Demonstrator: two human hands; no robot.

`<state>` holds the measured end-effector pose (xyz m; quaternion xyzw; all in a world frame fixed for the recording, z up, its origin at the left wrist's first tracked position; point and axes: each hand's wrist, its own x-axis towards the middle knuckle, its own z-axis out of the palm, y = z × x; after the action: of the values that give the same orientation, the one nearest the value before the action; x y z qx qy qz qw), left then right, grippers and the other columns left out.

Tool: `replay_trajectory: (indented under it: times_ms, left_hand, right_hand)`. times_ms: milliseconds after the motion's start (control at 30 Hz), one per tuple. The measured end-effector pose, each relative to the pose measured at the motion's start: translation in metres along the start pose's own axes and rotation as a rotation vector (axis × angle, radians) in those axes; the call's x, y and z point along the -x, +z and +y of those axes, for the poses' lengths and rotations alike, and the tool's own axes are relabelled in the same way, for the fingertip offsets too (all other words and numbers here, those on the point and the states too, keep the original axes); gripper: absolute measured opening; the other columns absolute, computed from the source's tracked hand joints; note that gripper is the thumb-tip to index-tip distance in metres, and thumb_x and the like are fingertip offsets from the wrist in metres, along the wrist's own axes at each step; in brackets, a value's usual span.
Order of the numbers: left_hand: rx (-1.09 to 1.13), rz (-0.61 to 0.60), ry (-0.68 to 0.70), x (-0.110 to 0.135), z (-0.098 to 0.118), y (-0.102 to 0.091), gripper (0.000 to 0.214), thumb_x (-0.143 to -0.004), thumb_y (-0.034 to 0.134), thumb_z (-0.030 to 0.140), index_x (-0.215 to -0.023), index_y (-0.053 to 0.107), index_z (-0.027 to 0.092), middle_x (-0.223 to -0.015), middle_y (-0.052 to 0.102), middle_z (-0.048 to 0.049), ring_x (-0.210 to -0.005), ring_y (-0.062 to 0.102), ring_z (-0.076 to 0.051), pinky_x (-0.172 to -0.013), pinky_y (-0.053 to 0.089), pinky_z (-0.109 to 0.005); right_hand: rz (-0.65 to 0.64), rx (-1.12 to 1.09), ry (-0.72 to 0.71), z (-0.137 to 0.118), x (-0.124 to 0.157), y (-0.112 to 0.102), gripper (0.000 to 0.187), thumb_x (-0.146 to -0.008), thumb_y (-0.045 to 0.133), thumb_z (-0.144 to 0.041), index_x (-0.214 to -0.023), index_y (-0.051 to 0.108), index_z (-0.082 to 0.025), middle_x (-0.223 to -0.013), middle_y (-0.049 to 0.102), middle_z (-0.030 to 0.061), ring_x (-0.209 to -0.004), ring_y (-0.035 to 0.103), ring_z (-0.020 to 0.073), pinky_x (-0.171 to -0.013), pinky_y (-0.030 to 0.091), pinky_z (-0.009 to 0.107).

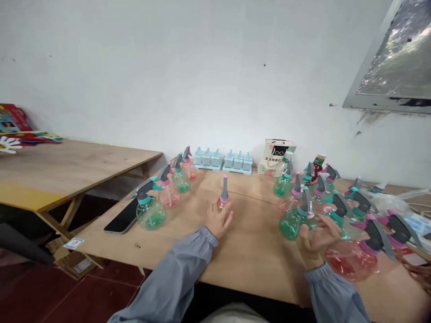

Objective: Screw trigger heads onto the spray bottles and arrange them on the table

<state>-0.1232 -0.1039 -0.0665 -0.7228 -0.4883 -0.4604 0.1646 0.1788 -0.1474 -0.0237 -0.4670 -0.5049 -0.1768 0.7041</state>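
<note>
Near the middle of the table, my left hand (218,220) is wrapped round a spray bottle (224,195) with a pink collar and grey trigger head. Most of that bottle's body is hidden behind the hand. My right hand (316,240) is palm up with fingers apart and slightly bent, holding nothing. It is beside a green spray bottle (291,223) and a pink spray bottle (352,260); whether it touches either I cannot tell. On the left, several spray bottles stand in a row, a green one (151,214) nearest.
A black phone (123,218) lies at the table's left. Along the wall stand pale blue popsicle moulds (237,162), a printed paper bag (272,157) and a dark red bottle (318,166). Several more spray bottles crowd the right side. Another wooden table (84,161) stands to the left.
</note>
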Motion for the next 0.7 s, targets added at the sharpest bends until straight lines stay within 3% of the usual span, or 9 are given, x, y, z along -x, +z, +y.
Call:
replay_trajectory:
  times_ms: [33, 100, 233, 333, 467, 600, 667, 700]
  left_hand:
    - [-0.022, -0.012, 0.015, 0.003, 0.009, -0.002, 0.040, -0.094, 0.055, 0.034, -0.133, 0.064, 0.030, -0.134, 0.049, -0.0161, -0.122, 0.052, -0.034, -0.092, 0.053, -0.050]
    - [-0.044, -0.048, 0.044, 0.011, 0.030, -0.007, 0.043, -0.094, 0.057, 0.035, -0.137, 0.062, 0.034, -0.137, 0.049, -0.0159, -0.122, 0.051, -0.035, -0.091, 0.052, -0.051]
    - [0.009, -0.132, 0.094, 0.023, 0.064, -0.019, 0.054, -0.090, 0.061, 0.032, -0.143, 0.056, 0.038, -0.147, 0.045, -0.0157, -0.125, 0.049, -0.037, -0.089, 0.053, -0.052]
    - [0.064, -0.168, 0.125, 0.028, 0.073, -0.028, 0.063, -0.086, 0.064, 0.027, -0.147, 0.051, 0.035, -0.151, 0.044, -0.0172, -0.130, 0.048, -0.039, -0.094, 0.052, -0.056]
    - [0.126, -0.187, 0.215, 0.038, 0.073, -0.037, 0.057, -0.085, 0.063, 0.023, -0.141, 0.057, 0.031, -0.160, 0.036, -0.0173, -0.143, 0.041, -0.039, -0.101, 0.050, -0.056]
    - [0.189, -0.176, 0.368, 0.056, 0.059, -0.048, 0.055, -0.083, 0.066, 0.032, -0.138, 0.058, 0.033, -0.163, 0.034, -0.0154, -0.150, 0.034, -0.040, -0.109, 0.043, -0.059]
    - [0.194, -0.125, 0.283, 0.062, 0.039, -0.062, 0.052, -0.083, 0.065, 0.037, -0.134, 0.059, 0.038, -0.156, 0.045, -0.0104, -0.147, 0.041, -0.037, -0.114, 0.038, -0.061]
    - [0.188, -0.081, 0.168, 0.063, 0.024, -0.072, 0.050, -0.082, 0.065, 0.040, -0.132, 0.058, 0.040, -0.150, 0.050, -0.0079, -0.144, 0.045, -0.035, -0.115, 0.038, -0.060]
  right_hand:
    - [-0.056, -0.064, -0.069, -0.012, 0.005, 0.002, 0.042, -0.086, 0.060, -0.058, -0.113, 0.051, -0.028, -0.109, 0.056, 0.0166, -0.110, 0.061, 0.0360, -0.094, 0.051, 0.060]
    - [-0.301, -0.197, -0.156, -0.043, 0.013, 0.015, 0.035, -0.088, 0.062, -0.045, -0.117, 0.056, -0.027, -0.112, 0.061, 0.0130, -0.109, 0.064, 0.0322, -0.096, 0.053, 0.058]
    - [-0.689, -0.328, 0.035, -0.091, 0.019, 0.051, 0.063, -0.087, 0.066, -0.043, -0.143, 0.045, -0.023, -0.142, 0.057, 0.0157, -0.131, 0.057, 0.0313, -0.107, 0.050, 0.056]
    - [-0.909, -0.442, 0.100, -0.096, 0.020, 0.063, 0.066, -0.084, 0.071, -0.042, -0.143, 0.047, -0.024, -0.143, 0.059, 0.0147, -0.134, 0.057, 0.0304, -0.111, 0.047, 0.054]
    - [-0.958, -0.490, 0.163, -0.086, 0.021, 0.064, 0.081, -0.076, 0.079, -0.044, -0.147, 0.045, -0.025, -0.149, 0.055, 0.0150, -0.136, 0.054, 0.0302, -0.111, 0.047, 0.052]
    - [-1.093, -0.567, 0.206, -0.085, 0.015, 0.065, 0.066, -0.074, 0.079, -0.044, -0.133, 0.057, -0.023, -0.136, 0.065, 0.0129, -0.118, 0.067, 0.0280, -0.100, 0.056, 0.046]
    - [-1.116, -0.563, 0.242, -0.087, 0.014, 0.065, 0.064, -0.075, 0.077, -0.041, -0.133, 0.057, -0.023, -0.126, 0.069, 0.0111, -0.098, 0.073, 0.0240, -0.089, 0.060, 0.043]
    - [-1.109, -0.560, 0.265, -0.089, 0.014, 0.064, 0.067, -0.075, 0.077, -0.040, -0.136, 0.054, -0.023, -0.123, 0.070, 0.0102, -0.088, 0.073, 0.0216, -0.084, 0.061, 0.041]
